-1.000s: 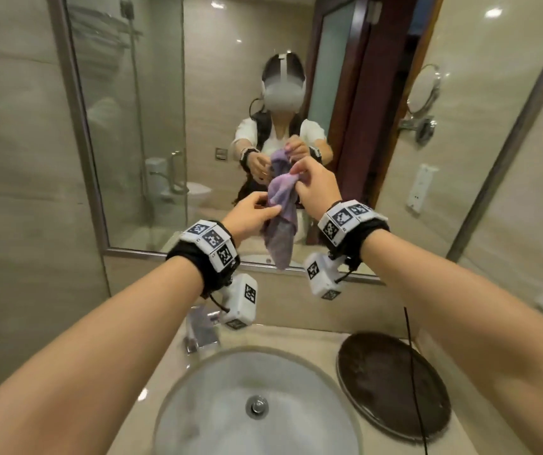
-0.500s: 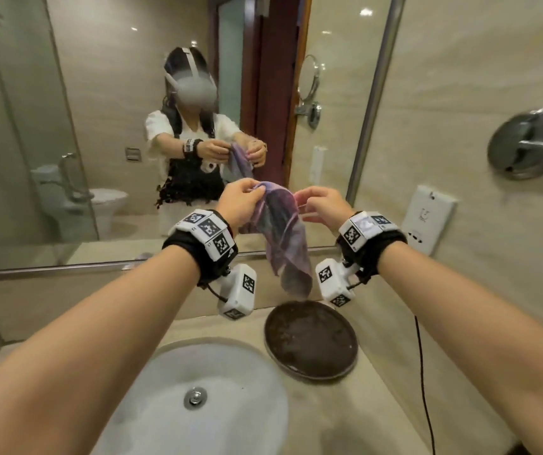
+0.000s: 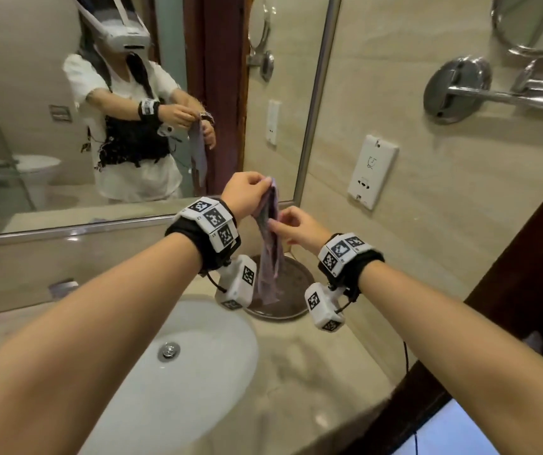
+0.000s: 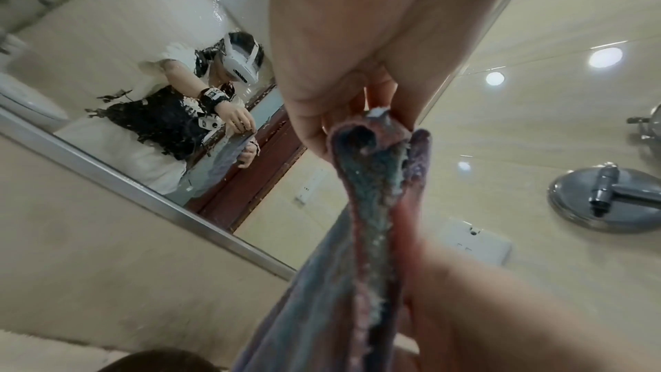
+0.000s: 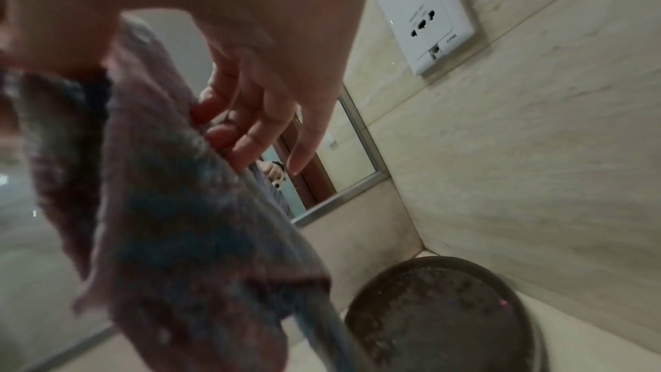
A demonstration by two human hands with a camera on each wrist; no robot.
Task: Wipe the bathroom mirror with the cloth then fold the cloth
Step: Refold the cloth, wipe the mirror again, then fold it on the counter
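Observation:
A purple and blue cloth hangs in folds above the counter's right corner, in front of the mirror. My left hand pinches its top corner; the left wrist view shows the cloth bunched between thumb and fingers. My right hand pinches the cloth's edge a little lower, thumb and forefinger closed on it. In the right wrist view the cloth drapes close to the lens and the other fingers are spread behind it. The cloth's lower end hangs over a dark round tray.
A white sink basin lies below my left forearm in the beige counter. The right wall carries a white socket plate and a chrome bracket with bar. A dark wooden edge stands at the right.
My view has swung right and down. Both hands moved lower with the cloth; the right hand dropped from the top edge to a lower point, so the cloth now hangs narrow.

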